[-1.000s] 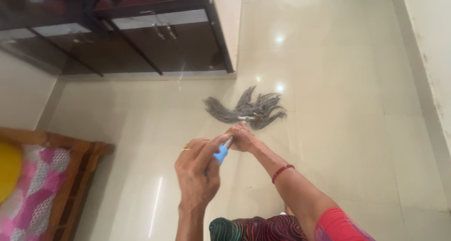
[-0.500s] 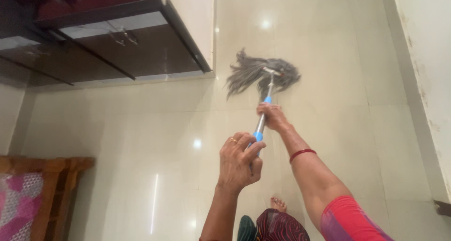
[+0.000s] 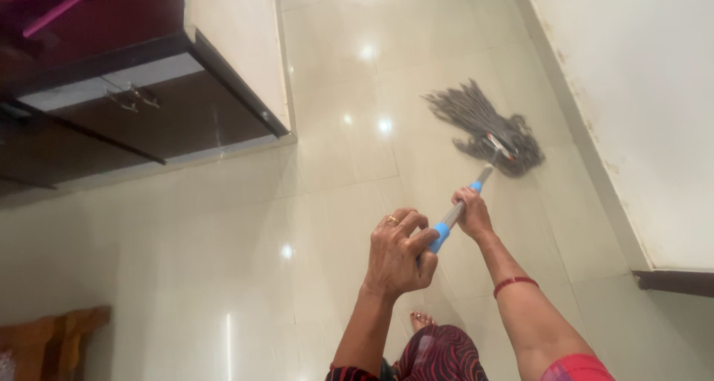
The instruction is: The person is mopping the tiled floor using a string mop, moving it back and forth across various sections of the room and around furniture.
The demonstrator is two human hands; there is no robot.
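I am gripping the mop handle (image 3: 462, 203) with both hands: my left hand (image 3: 398, 253) is wrapping the blue top end, and my right hand (image 3: 473, 212) is clasping the shaft lower down. The grey string mop head (image 3: 487, 129) is lying spread on the glossy tiled floor (image 3: 223, 262), near the white wall (image 3: 639, 91), well apart from the dark cabinet (image 3: 141, 106).
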